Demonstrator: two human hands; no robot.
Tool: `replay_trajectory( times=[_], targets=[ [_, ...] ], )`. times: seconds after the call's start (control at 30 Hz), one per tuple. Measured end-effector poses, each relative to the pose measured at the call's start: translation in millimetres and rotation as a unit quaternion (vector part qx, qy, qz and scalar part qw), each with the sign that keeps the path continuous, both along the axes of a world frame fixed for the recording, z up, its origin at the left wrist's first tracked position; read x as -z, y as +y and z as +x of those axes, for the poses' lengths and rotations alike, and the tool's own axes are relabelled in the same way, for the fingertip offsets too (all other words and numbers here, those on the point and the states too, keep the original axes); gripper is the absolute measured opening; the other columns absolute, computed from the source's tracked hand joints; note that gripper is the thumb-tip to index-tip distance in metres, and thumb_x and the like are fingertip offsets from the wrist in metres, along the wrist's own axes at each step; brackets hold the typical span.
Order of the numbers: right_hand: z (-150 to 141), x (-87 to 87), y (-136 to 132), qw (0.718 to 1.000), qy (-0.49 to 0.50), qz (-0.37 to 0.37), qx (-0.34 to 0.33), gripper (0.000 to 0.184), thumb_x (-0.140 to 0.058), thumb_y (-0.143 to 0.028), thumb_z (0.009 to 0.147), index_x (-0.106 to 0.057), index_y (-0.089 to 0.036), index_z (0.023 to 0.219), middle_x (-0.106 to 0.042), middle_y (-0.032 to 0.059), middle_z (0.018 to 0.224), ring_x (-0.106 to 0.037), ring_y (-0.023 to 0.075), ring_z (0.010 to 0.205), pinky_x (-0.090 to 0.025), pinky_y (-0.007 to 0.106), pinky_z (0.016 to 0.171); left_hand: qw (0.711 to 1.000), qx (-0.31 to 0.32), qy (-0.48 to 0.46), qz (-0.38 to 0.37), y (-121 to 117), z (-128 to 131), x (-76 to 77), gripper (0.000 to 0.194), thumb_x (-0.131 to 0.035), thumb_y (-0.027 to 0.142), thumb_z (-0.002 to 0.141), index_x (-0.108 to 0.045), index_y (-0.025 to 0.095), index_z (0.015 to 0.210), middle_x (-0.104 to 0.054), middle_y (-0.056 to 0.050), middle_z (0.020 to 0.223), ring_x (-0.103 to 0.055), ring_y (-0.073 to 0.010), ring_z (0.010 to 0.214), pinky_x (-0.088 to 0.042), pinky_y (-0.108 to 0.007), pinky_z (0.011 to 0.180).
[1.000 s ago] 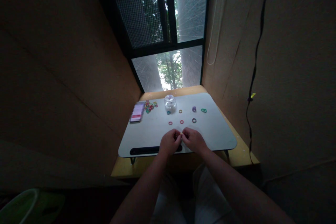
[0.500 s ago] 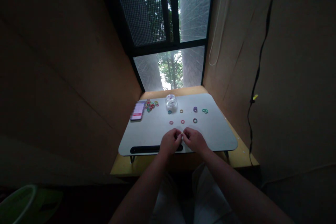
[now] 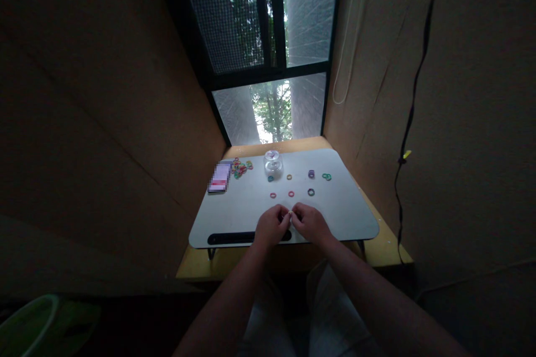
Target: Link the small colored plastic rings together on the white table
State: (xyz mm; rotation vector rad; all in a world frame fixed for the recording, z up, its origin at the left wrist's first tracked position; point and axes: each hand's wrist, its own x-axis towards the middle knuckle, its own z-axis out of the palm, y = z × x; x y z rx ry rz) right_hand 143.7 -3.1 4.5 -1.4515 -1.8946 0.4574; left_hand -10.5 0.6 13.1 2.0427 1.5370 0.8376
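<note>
While daylight comes in through the black-framed window (image 3: 272, 111) beyond the clear jar (image 3: 273, 164), a yellow table (image 3: 196, 265) spreads beneath it, bearing the white lap desk (image 3: 234, 212) on which the jar stands. Well apart from the jar, low at the far left, is a green basket (image 3: 42, 323). A long black slot (image 3: 230, 238) runs along the desk's edge, on the jar's near side.

Also on the near side, the left hand (image 3: 271, 226) and right hand (image 3: 310, 223) meet at the fingertips, both pinched on a small pale piece (image 3: 290, 213), too small to make out.

Left of the jar lies a flat item with a blurred face (image 3: 220, 178), and between the two sits a heap of coloured rings (image 3: 240, 168). The green rings (image 3: 326, 177) overlap, farthest right of the jar; nearer it on that side come the purple rings (image 3: 311, 174), with a dark ring (image 3: 311, 192) in front of them. The teal ring (image 3: 270, 178) lies just at the jar's near side, a yellow ring (image 3: 289, 177) to its near right, and two pinkish-red rings (image 3: 291, 193) closer to the hands.
</note>
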Motion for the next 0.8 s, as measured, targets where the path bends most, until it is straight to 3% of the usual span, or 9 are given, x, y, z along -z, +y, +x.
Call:
replay_trajectory(
  times=[0.8],
  targets=[
    [0.2,-1.2,-0.1,1.000,0.000,-0.003,0.001,0.014,-0.051,-0.028,0.082,-0.056,-0.020,0.072,-0.058,-0.0011,0.064,-0.049,0.0114,0.058,-0.030,0.022,0.056,1.000,-0.002,0.000,0.000,-0.4,1.3,-1.8,0.016,-0.053,0.032,0.082,-0.060,0.019,0.080,-0.062,0.000,0.073,-0.053,-0.0119,0.066,-0.038,-0.025,0.063]
  ],
)
